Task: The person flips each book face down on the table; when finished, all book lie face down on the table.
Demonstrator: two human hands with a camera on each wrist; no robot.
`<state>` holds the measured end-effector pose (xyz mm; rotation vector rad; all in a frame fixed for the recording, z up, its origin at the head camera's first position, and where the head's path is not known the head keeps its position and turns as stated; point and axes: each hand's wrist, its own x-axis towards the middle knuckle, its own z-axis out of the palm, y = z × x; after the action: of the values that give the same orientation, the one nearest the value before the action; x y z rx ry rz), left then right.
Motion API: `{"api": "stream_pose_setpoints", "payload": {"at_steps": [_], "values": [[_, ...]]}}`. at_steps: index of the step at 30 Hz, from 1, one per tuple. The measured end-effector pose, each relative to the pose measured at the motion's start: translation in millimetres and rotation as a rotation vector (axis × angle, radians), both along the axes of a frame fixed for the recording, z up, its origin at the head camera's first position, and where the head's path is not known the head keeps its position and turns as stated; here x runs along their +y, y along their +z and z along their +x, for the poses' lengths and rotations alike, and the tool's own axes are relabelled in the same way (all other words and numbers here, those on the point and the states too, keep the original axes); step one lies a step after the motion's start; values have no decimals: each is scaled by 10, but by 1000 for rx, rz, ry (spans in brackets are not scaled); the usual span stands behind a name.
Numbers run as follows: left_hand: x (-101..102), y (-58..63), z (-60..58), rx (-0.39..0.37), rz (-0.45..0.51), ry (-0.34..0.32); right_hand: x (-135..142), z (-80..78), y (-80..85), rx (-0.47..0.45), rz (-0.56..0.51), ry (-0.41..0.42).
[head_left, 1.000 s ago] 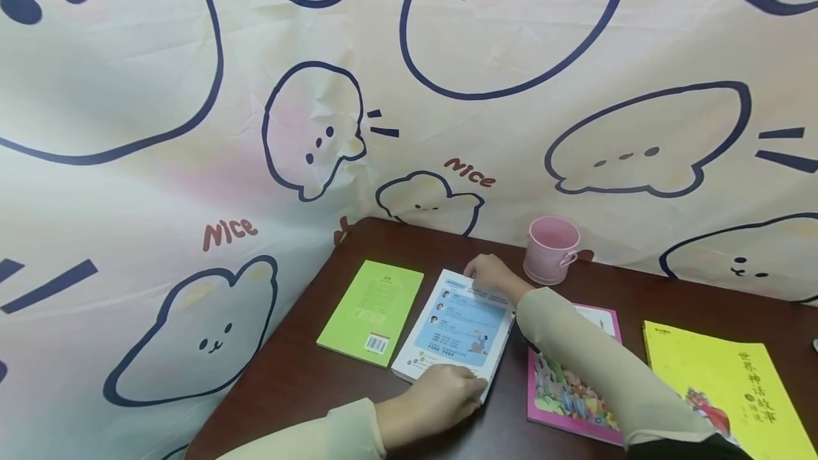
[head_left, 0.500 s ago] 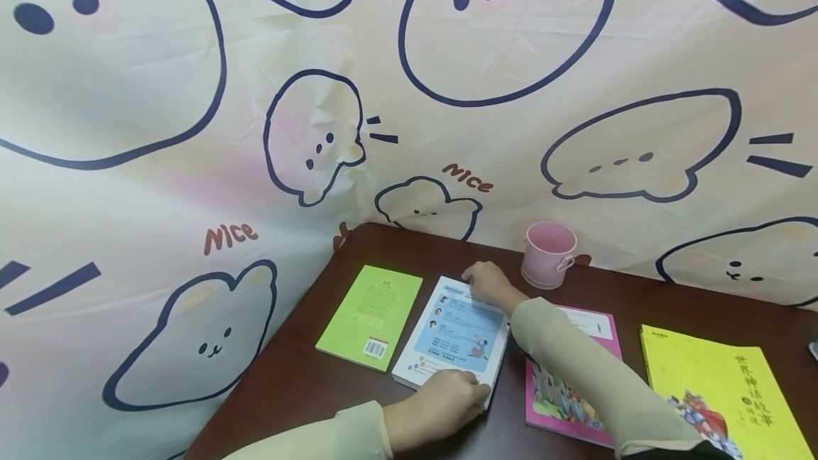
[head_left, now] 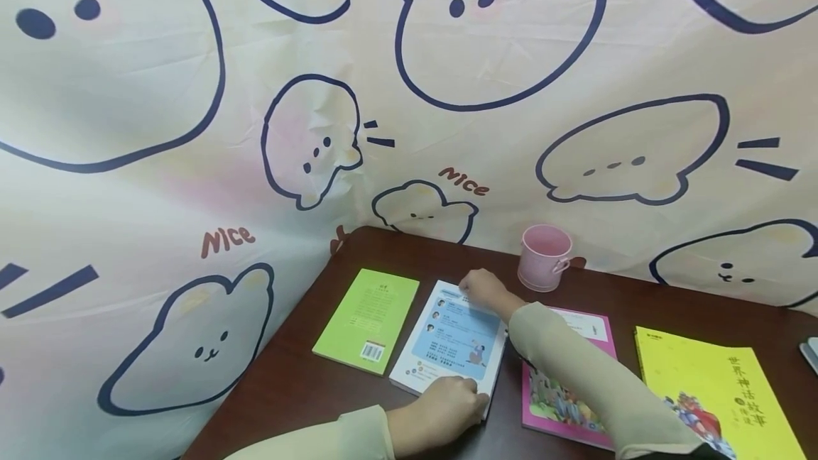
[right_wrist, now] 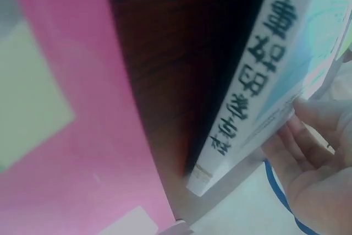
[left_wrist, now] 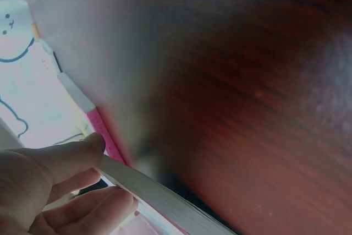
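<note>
A thick white book with a blue panel on its cover (head_left: pixel 456 346) lies on the dark table. My left hand (head_left: pixel 441 414) grips its near end; in the left wrist view that hand's thumb (left_wrist: pixel 91 146) is at the page edge (left_wrist: pixel 159 193) and the curled fingers are over the cover. At the far end, my right hand (head_left: pixel 487 292) holds the book's edge between thumb and fingers. The right wrist view shows the book's white spine with dark lettering (right_wrist: pixel 247 92) beside the right hand (right_wrist: pixel 313 163).
To the left lies a green book (head_left: pixel 367 318). Right of the white book are a pink-bordered book (head_left: pixel 569 403), partly under the right sleeve, and a yellow book (head_left: pixel 716 389). A pink bucket (head_left: pixel 543 265) stands near the patterned wall cloth (head_left: pixel 498 140).
The head view has shifted a little, so the scene sits slightly lower and further left. Both hands stay at the white book's two ends, with hardly any movement.
</note>
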<state>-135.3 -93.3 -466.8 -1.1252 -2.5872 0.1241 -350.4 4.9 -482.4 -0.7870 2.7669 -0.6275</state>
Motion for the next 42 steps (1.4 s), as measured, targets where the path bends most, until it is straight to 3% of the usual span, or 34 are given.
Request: {"api": "stream_pose_setpoints", "payload": {"at_steps": [5,11,23,30,33,42], "values": [[1,-33,-13,4,-38,-16,16,52,73,33,159,116],[-24,-63,-69,41,-70,-9,24,139,234,-75,314,179],[-70,-119,-115,42,-75,17,-43,178,183,-106,309,190],[-180,-83,-128,-107,-116,113,-33,188,185,-88,308,223],[-119,-36,-146,-130,-128,79,122,205,193,-95,296,180],[92,-47,-225,-100,-124,-63,561,284,188,-112,296,43]]}}
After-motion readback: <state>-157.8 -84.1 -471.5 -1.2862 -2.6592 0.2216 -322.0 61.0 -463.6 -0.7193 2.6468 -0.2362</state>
